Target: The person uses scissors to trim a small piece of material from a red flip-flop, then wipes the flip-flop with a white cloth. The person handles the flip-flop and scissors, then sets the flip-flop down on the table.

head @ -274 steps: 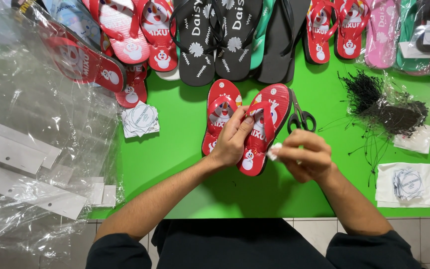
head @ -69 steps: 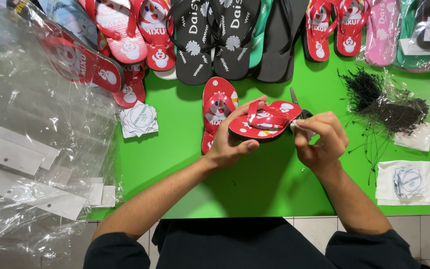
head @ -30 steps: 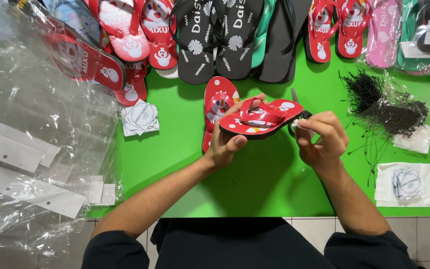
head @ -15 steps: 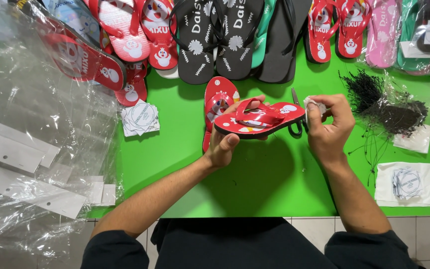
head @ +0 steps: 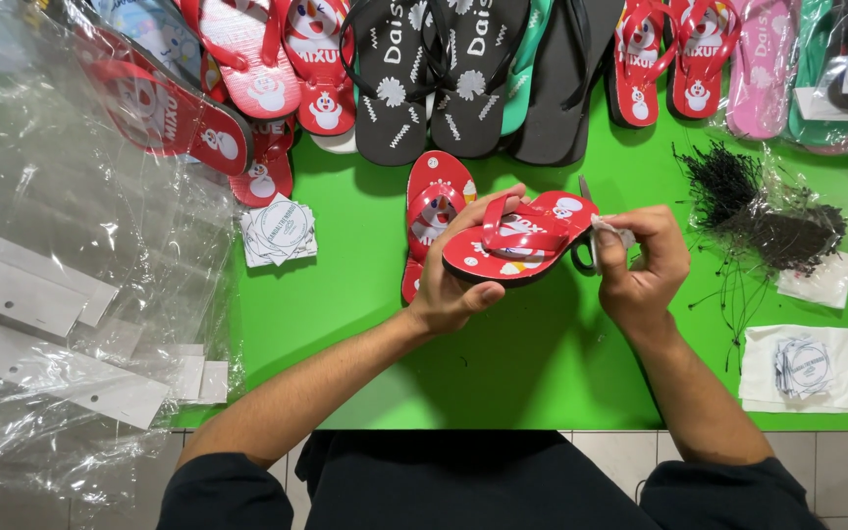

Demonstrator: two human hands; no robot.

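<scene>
Since half a second ago the red flip-flop (head: 522, 240) has tipped a little flatter and the right hand (head: 640, 265) has drawn in close to its toe end, the small tag now pinched right at the sole's edge rather than held out beside it. In the head view, the only one, the left hand (head: 453, 280) cups the flip-flop from below, thumb under the heel side and fingers curled over the far rim, so the grip is closed on the sandal and lifts it clear of the green table (head: 365, 294). The right hand is closed too, thumb and forefinger nipping a small pale tag (head: 609, 231) against the toe of the sole; a pair of scissors (head: 583, 245) lies on the table just behind it, partly hidden. The matching red flip-flop (head: 434, 211) lies flat beneath and to the left. To do this well, I judge the left hand should keep the sandal steady and level while the right works only with its fingertips, keeping the tag square to the strap. A heap of black ties (head: 758, 211) sits near the right, a stack of round-printed tags (head: 279, 231) to the left, clear bags (head: 71, 294) further left, and rows of flip-flops (head: 444, 79) along the far edge.
</scene>
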